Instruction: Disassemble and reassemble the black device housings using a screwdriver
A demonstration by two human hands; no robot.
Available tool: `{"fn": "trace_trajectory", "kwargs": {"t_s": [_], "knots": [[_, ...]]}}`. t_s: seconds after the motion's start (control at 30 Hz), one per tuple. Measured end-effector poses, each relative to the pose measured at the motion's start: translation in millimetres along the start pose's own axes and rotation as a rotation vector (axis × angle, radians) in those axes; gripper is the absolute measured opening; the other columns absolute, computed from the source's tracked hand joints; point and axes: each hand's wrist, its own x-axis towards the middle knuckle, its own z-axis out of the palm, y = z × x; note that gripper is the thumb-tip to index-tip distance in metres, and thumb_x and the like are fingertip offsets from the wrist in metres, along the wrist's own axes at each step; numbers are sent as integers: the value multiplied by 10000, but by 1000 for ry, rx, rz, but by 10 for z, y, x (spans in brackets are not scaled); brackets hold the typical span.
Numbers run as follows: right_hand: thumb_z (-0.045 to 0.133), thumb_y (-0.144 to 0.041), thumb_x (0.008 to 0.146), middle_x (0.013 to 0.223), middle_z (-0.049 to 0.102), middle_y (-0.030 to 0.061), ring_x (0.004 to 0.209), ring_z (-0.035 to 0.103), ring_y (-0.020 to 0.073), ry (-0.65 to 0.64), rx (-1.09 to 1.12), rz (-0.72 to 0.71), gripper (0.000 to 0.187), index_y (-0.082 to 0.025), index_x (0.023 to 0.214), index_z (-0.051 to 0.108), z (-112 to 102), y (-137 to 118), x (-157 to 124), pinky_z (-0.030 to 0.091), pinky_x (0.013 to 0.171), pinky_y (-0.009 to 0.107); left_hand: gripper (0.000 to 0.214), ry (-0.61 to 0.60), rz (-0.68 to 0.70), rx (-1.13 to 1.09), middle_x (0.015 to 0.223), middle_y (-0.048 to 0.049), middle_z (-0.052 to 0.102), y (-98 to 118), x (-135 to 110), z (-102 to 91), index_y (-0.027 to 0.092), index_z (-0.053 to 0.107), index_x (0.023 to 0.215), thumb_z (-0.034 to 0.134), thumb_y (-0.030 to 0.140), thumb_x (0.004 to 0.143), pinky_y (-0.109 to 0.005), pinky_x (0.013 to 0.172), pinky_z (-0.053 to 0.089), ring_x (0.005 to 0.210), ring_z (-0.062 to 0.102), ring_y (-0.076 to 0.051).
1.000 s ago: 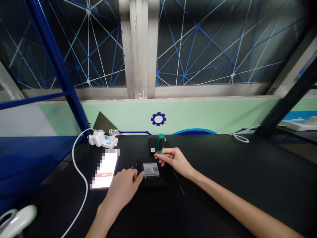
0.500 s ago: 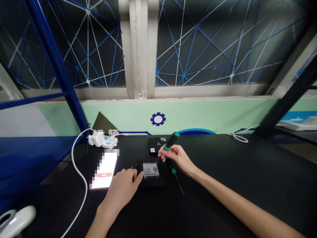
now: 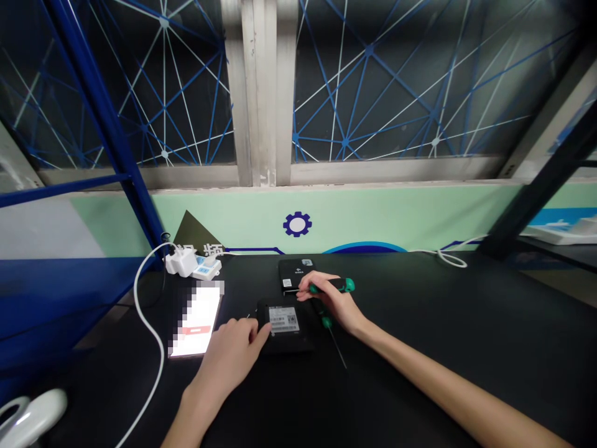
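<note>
A flat black case [image 3: 305, 342] with a white printed label lies in front of me. My left hand [image 3: 236, 342] is at its left edge, thumb on the label's side and fingers curled, steadying it. In my right hand [image 3: 329, 292] is a screwdriver [image 3: 346, 285] with a black-and-green handle, held almost level. Its thin shaft points left, above the labelled case and close to the front of a second black case [image 3: 295, 271]. Below my right hand lies another green-and-black screwdriver [image 3: 327, 322], its shaft toward me.
To the left are a phone or tablet with a bright, blurred screen [image 3: 203, 317], a white plug [image 3: 181, 262] on a power strip [image 3: 206, 269], and a white cable [image 3: 156, 330]. A white rounded object [image 3: 44, 410] sits at lower left. Windows rise behind the black table [image 3: 443, 323].
The screwdriver in my right hand has swung from upright-leaning to nearly level, its tip lifted off the labelled case toward the rear case. My left hand stays put.
</note>
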Motion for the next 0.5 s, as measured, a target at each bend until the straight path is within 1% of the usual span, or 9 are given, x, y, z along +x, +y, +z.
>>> {"fn": "trace_trajectory", "kwargs": {"t_s": [0.1,0.23,0.4,0.5], "knots": [[649,-513,899,791,693,38,764,675,196,31,-119,-16,358,-182,773,699,14,-14,0,543,777,326,489,4,8,-5,616,1,572,-12,4,15,213,413,600,403,475,1012,-284,567,263,614,561,-182],[702,-475,861,746,694,37,740,661,198,43,-282,-57,313,-179,758,698,32,-35,10,520,744,321,485,3,3,-10,629,-3,593,-12,-2,12,214,437,605,403,476,1011,-286,570,273,636,580,-189],[717,-409,859,732,701,33,727,664,197,-36,-338,-34,248,-178,770,705,28,-15,8,503,717,313,489,-12,-15,2,632,-4,599,6,2,-3,215,435,606,400,486,1012,-289,562,272,629,580,-190],[712,-388,868,748,707,32,736,664,195,-10,-358,-65,218,-180,800,708,28,-13,-5,498,716,309,481,-9,-15,7,638,-5,604,12,7,-2,214,439,608,407,470,1014,-290,568,274,636,585,-191]]}}
